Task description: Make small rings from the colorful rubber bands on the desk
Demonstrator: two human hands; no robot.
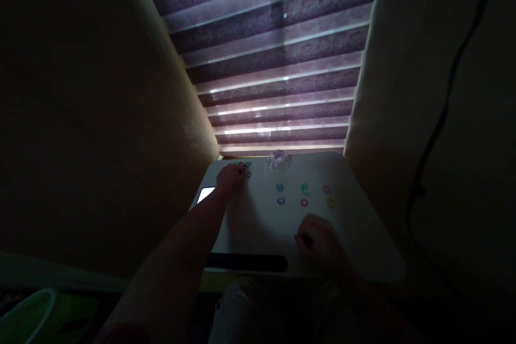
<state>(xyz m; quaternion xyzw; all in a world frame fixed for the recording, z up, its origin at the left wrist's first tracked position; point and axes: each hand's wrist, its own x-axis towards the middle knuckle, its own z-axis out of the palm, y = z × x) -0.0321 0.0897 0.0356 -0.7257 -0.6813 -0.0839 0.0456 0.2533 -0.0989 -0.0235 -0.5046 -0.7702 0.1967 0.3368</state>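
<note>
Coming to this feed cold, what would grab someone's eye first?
Probably the backlit purple striped fabric blind, filling the top centre behind the white table. Next, small colourful loops in two rows across the table's middle and right, and the bright white rectangular screen at its left edge, near the bare left hand.

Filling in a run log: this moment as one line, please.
left hand: at small loops, grip unclear | right hand: curled, nearest red ring | clear container: near table's far edge

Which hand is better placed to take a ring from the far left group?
Probably left: the left hand is beside those rings; the right hand is near the front edge of the table.
</note>
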